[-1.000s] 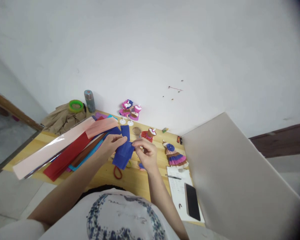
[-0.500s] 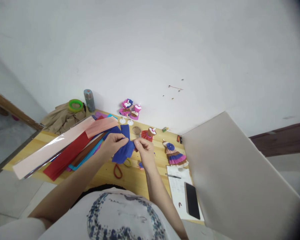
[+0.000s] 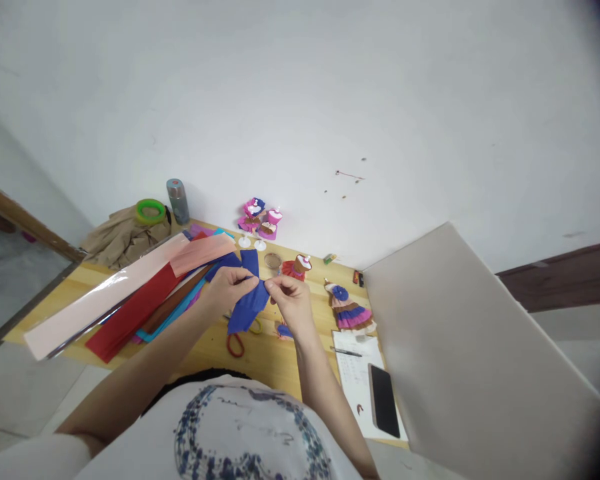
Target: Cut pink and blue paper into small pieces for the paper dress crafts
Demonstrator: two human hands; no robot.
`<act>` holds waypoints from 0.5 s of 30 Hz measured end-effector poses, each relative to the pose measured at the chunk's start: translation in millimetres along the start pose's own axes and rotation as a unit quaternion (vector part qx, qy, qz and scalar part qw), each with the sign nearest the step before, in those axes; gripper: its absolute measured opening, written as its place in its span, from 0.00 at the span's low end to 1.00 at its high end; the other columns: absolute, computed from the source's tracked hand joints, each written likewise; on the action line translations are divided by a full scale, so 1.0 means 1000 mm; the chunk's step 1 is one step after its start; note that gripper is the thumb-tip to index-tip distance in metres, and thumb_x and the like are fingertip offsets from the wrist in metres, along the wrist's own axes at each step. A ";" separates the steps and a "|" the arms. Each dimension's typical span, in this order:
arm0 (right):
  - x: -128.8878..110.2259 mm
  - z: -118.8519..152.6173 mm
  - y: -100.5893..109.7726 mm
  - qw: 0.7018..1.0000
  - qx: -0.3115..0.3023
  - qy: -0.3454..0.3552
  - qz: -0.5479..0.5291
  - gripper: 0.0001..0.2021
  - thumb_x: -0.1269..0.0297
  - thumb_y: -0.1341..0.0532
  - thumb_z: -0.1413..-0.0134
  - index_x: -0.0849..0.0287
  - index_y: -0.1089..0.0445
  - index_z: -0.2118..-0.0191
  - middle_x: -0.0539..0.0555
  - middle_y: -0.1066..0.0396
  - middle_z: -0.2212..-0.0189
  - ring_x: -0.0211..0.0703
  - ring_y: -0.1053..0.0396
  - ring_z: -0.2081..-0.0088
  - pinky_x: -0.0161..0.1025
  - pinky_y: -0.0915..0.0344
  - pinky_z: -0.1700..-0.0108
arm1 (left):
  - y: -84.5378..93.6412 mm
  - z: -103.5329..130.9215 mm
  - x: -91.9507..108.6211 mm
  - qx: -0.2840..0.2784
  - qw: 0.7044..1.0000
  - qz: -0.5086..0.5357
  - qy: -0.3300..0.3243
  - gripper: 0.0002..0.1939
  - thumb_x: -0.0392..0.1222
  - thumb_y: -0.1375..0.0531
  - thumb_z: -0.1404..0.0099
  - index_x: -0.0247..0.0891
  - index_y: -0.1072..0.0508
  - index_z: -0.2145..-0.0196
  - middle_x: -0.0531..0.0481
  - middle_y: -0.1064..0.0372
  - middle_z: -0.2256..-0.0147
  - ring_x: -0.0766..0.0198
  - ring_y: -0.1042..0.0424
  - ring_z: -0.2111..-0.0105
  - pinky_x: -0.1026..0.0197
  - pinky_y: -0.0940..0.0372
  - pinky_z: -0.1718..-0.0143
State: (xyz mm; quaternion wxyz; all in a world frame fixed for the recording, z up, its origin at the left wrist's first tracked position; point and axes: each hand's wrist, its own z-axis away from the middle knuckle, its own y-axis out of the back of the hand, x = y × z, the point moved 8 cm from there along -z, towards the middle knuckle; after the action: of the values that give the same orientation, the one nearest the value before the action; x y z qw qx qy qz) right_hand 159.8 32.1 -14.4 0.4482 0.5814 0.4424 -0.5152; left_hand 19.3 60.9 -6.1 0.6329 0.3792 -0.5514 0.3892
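Observation:
A strip of blue crepe paper (image 3: 249, 308) hangs between my two hands over the table's middle. My left hand (image 3: 231, 287) pinches its upper edge between thumb and fingers. Close beside it, my right hand (image 3: 291, 297) pinches the same edge at the right. Below the paper lie scissors with a red handle loop (image 3: 235, 345) and a yellow one, their blades mostly hidden. A small blue piece (image 3: 284, 330) rests under my right wrist. Behind my right hand stands a small dress form with a red skirt (image 3: 293, 269).
Colored paper strips (image 3: 135, 310) cover the wooden table's left side. A flask (image 3: 178, 201) and decorated forms (image 3: 254, 215) stand at the back. At the right are a layered paper dress (image 3: 349, 310), a pen, paper sheets and a phone (image 3: 384, 401), beside an upright panel (image 3: 460, 347).
The blue paper's lower part has swung and narrowed, uncovering more of the scissors. My right hand has shifted slightly left, closer to my left hand. Both hands keep their pinch.

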 end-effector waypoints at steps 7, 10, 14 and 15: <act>0.001 -0.003 0.001 0.999 -0.001 -0.012 -0.030 0.16 0.51 0.32 0.58 0.59 0.29 0.78 0.47 0.35 0.87 0.33 0.42 0.84 0.32 0.45 0.80 | 0.000 -0.006 -0.018 -0.015 0.999 0.038 0.035 0.17 0.52 0.36 0.48 0.33 0.26 0.78 0.52 0.33 0.82 0.67 0.37 0.80 0.65 0.43 0.78; 0.003 -0.004 0.000 0.999 -0.001 -0.022 -0.036 0.16 0.50 0.31 0.60 0.59 0.30 0.79 0.46 0.36 0.87 0.33 0.42 0.85 0.32 0.45 0.81 | 0.002 -0.007 -0.022 0.004 0.998 0.047 0.041 0.18 0.53 0.35 0.48 0.33 0.27 0.79 0.52 0.34 0.83 0.67 0.37 0.81 0.66 0.44 0.79; 0.005 -0.005 0.000 0.999 -0.005 -0.037 -0.031 0.16 0.52 0.31 0.61 0.59 0.32 0.82 0.45 0.38 0.88 0.31 0.44 0.85 0.32 0.46 0.81 | 0.002 -0.008 -0.022 0.008 0.998 0.061 0.035 0.20 0.55 0.36 0.47 0.33 0.29 0.81 0.53 0.36 0.84 0.69 0.39 0.83 0.66 0.45 0.81; 0.005 -0.005 -0.001 0.999 -0.006 -0.038 -0.032 0.16 0.53 0.31 0.61 0.59 0.32 0.82 0.45 0.38 0.88 0.31 0.44 0.85 0.32 0.46 0.80 | 0.002 -0.008 -0.022 0.009 0.997 0.064 0.035 0.21 0.55 0.36 0.46 0.33 0.30 0.82 0.53 0.37 0.84 0.70 0.40 0.83 0.67 0.45 0.81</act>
State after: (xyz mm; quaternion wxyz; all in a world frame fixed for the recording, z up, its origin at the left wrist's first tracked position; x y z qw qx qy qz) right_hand 160.6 37.3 -18.8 0.4518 0.5443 0.4460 -0.5484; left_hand 18.3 67.4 -28.4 0.6220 0.3355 -0.5485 0.4469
